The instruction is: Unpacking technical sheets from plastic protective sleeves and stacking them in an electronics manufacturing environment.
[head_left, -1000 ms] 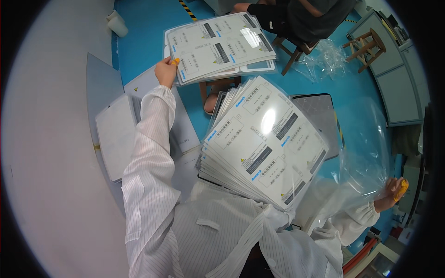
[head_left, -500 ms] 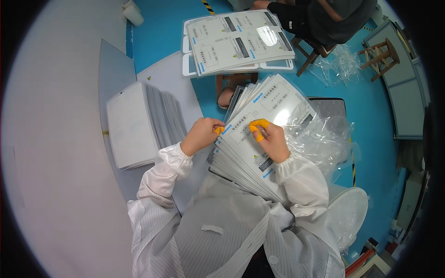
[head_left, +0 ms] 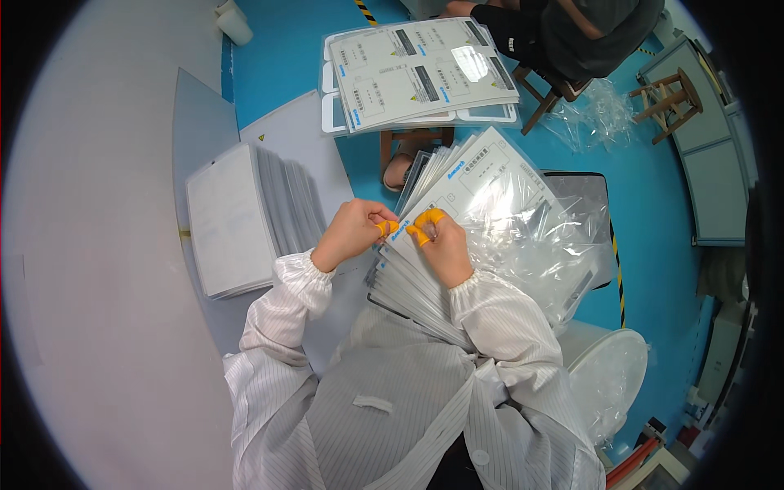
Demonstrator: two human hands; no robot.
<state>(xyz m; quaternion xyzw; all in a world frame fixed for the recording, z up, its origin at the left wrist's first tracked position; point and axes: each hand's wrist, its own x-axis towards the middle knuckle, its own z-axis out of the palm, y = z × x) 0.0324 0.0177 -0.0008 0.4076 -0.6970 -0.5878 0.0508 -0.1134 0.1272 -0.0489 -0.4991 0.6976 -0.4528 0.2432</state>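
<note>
A fanned stack of flat printed panels (head_left: pixel 482 175), white with blue and black print, lies in front of me. My left hand (head_left: pixel 356 233), with yellow finger cots, pinches the left edge of the top panel. Close beside it, my right hand (head_left: pixel 443 249) also wears yellow finger cots. Its thumb and fingers are closed over the same edge, and what they pinch is too small to make out. Crumpled clear plastic film (head_left: pixel 543 245) spreads over the right part of the panels, beside my right wrist.
A stack of whitish sheets (head_left: pixel 229 220) stands on the grey table (head_left: pixel 302 122) at left. More printed panels (head_left: pixel 425 73) rest on a stool ahead. A seated person (head_left: pixel 600 41), a wooden stool (head_left: pixel 674 102) and loose film (head_left: pixel 596 118) are farther right. A round white bin (head_left: pixel 608 384) stands near right.
My right hand has moved left and slightly nearer, to the panel edge beside my left hand. The clear film now covers more of the top panel. My left hand has barely moved.
</note>
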